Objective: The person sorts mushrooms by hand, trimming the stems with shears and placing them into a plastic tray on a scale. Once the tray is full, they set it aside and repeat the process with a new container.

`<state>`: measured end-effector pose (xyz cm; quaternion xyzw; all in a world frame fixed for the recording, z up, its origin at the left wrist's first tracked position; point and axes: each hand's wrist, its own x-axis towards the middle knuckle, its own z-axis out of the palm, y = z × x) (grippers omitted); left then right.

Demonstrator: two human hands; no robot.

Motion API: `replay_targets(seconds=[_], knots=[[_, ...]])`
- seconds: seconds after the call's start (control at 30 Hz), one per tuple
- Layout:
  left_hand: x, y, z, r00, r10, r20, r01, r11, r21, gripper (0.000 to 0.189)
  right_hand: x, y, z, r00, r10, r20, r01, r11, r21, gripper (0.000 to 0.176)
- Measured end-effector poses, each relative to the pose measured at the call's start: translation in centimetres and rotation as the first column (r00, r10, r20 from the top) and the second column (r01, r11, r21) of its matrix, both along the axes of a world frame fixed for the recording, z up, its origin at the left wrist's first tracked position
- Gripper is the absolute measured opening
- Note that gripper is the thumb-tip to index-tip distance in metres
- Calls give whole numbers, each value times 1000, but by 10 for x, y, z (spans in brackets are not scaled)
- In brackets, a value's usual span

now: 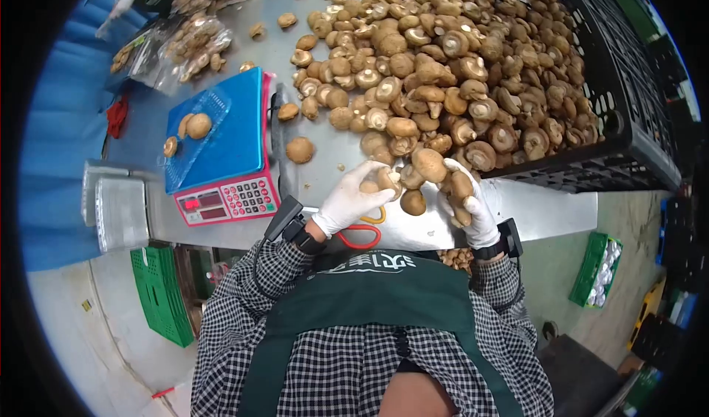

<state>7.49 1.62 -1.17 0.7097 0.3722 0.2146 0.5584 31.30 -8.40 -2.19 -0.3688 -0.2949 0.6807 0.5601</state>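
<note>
Near the metal worktop's (329, 151) front edge, round brown mushrooms (461, 184) are gripped by the fingers of the white-gloved left hand (348, 201) and right hand (478, 212).

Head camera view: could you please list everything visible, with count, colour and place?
Table: one, metallic grey, centre
Crate: one, black, right
Mushrooms: too many to count, brown, on table and in crate
Scale: one, pink and blue, table's left side
Tray: one, clear, on scale, with mushrooms
Other trays: several, clear, left table edge
Bagged mushrooms: several bags, clear, upper left
Handle loops: two, red and yellow, near left hand
Cloth: one, red, left
Green crates: several, green, low at both sides
Co-worker's hand: one, white-gloved, top left
Apron: one, dark green, on wearer
Left hand: one, white-gloved, holding mushrooms
Right hand: one, white-gloved, holding mushrooms
</note>
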Motion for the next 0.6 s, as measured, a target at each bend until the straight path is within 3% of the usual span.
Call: replay_targets(seconds=[0.1,0.2,0.23,0.27,0.33,0.4,0.43,0.53,0.57,0.6], knots=[[-18,3,6,995,88,47,-83,991,-103,49,-14,15,-1,994,-30,-103,34,999,33,95],[-44,7,33,980,194,37,-195,981,3,47,-36,38,12,1000,10,17,-11,1000,20,99],[-59,10,41,969,246,-40,-246,969,-9,46,-42,47,12,997,62,42,-63,997,34,97],[-76,14,45,951,310,15,-310,951,13,47,-54,56,25,991,99,85,-103,994,44,95],[-120,24,55,905,422,-63,-406,897,176,49,-81,77,34,988,122,100,-127,991,47,95],[-163,29,81,794,573,-203,-498,804,324,49,-96,101,30,947,258,190,-272,961,54,87],[-183,31,95,763,618,-188,-515,758,400,46,-111,112,45,918,309,247,-334,940,67,77],[-256,49,95,612,734,-296,-400,610,685,43,-163,154,64,809,374,454,-474,871,127,67],[-271,57,98,609,739,-286,-409,603,685,43,-183,163,83,785,430,446,-527,842,115,64],[-285,64,100,540,749,-383,-343,612,712,44,-202,178,83,735,430,524,-573,807,141,61]])
